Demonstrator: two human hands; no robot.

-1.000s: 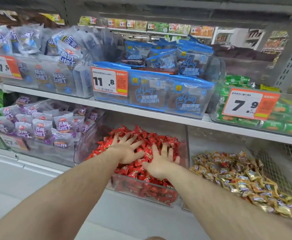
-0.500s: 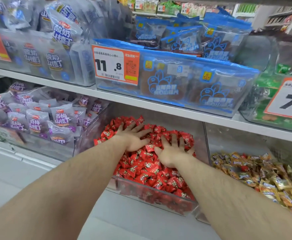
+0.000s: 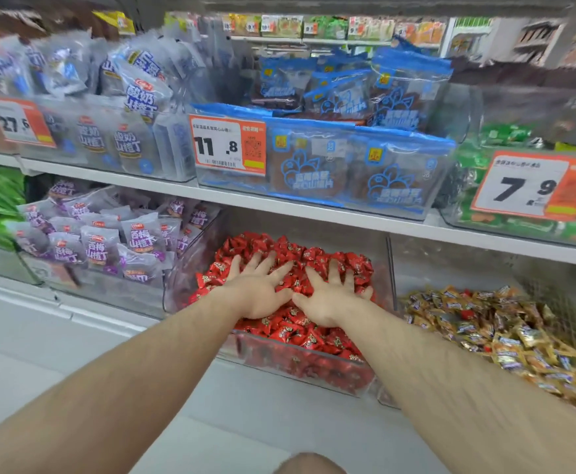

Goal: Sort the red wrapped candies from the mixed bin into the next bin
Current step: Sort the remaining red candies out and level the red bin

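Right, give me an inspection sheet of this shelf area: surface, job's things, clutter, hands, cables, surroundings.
Surface: white shelf above the bins; pale ledge below.
Job's things: red candies heaped in a clear bin; the mixed bin on its right holds mostly gold candies with a few red ones.
Clutter: purple snack bags in the bin to the left.
Hands: left hand and right hand lie flat, fingers spread, on the red candies, holding nothing.
Cables: nothing seen.
Surroundings: blue snack bags above, price tags 27.6, 11.8, 7.9; more shelves behind.
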